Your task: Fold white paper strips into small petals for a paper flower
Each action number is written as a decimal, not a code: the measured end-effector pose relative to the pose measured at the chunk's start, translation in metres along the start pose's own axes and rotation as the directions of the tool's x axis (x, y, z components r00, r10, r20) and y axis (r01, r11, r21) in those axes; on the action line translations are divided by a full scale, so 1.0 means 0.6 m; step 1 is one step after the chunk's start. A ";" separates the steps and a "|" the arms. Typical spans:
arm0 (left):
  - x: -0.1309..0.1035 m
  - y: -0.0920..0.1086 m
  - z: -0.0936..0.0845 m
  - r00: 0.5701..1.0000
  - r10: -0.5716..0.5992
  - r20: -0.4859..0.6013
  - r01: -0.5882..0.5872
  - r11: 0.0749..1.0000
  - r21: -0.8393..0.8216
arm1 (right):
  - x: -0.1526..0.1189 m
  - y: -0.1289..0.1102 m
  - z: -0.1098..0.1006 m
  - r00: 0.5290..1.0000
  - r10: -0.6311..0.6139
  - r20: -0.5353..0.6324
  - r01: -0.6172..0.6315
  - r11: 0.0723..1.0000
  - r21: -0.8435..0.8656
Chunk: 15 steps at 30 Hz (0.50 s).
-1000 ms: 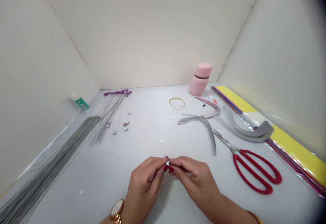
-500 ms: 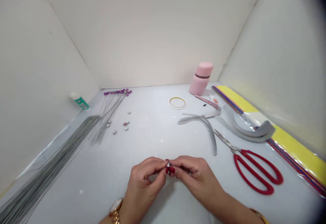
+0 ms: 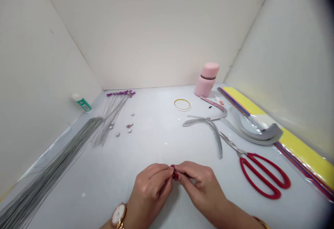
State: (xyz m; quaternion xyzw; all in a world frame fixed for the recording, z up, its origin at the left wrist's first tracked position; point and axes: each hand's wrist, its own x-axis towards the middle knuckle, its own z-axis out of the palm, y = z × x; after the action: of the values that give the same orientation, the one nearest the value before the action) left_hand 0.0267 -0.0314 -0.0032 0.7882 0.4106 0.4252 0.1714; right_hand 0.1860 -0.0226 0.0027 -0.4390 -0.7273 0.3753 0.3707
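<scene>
My left hand (image 3: 153, 189) and my right hand (image 3: 199, 187) meet fingertip to fingertip above the front of the white table. Both are closed in a pinch, thumbs and forefingers pressed together around a tiny silver piece. The fingertips and red nails cover it now; a glint of it shows half a second ago. Left of the hands, several small silver star-like pieces (image 3: 118, 135) are scattered on the table. Grey-silver strips (image 3: 216, 138) lie curved to the right, and red-handled scissors (image 3: 244, 154) rest beyond my right hand with blades slightly apart.
Thin grey wires (image 3: 60, 161) run along the left, beside purple-tipped stems (image 3: 121, 94). A glue bottle (image 3: 82, 102) lies at the left wall. At the back right are a tape ring (image 3: 182, 109), a pink flask (image 3: 207, 81) and coloured paper packs (image 3: 300, 145).
My left hand has rolled over, showing more of its back and the watch face. Its fingers have drawn closer together, and the silver piece has gone out of sight between the fingertips.
</scene>
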 end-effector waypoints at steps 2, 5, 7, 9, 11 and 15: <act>0.001 0.001 0.001 0.997 -0.074 -0.007 0.074 0.996 -0.055 | -0.001 0.002 0.001 0.999 -0.041 -0.028 0.040 0.999 -0.033; 0.002 0.003 0.000 0.982 -0.188 -0.029 0.184 0.977 -0.111 | -0.003 0.003 0.000 0.992 -0.113 -0.059 0.107 0.990 -0.094; 0.003 0.005 -0.002 0.978 -0.210 -0.012 0.208 0.973 -0.098 | -0.003 0.004 -0.001 0.986 -0.152 -0.070 0.141 0.981 -0.136; 0.004 0.005 -0.004 0.982 -0.189 0.023 0.190 0.980 -0.065 | -0.004 0.005 -0.001 0.982 -0.176 -0.074 0.162 0.973 -0.162; 0.005 0.004 -0.006 0.989 -0.141 0.040 0.142 0.990 -0.026 | -0.005 0.006 0.000 0.978 -0.195 -0.067 0.181 0.968 -0.174; 0.002 0.001 -0.006 1.000 -0.026 0.015 0.025 0.997 0.074 | -0.005 0.007 0.003 0.969 -0.242 -0.049 0.226 0.949 -0.219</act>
State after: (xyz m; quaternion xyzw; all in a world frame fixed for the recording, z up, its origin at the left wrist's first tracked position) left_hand 0.0247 -0.0312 -0.0001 0.7920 0.4347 0.4014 0.1508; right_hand 0.1868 -0.0245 -0.0027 -0.4003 -0.7956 0.2324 0.3910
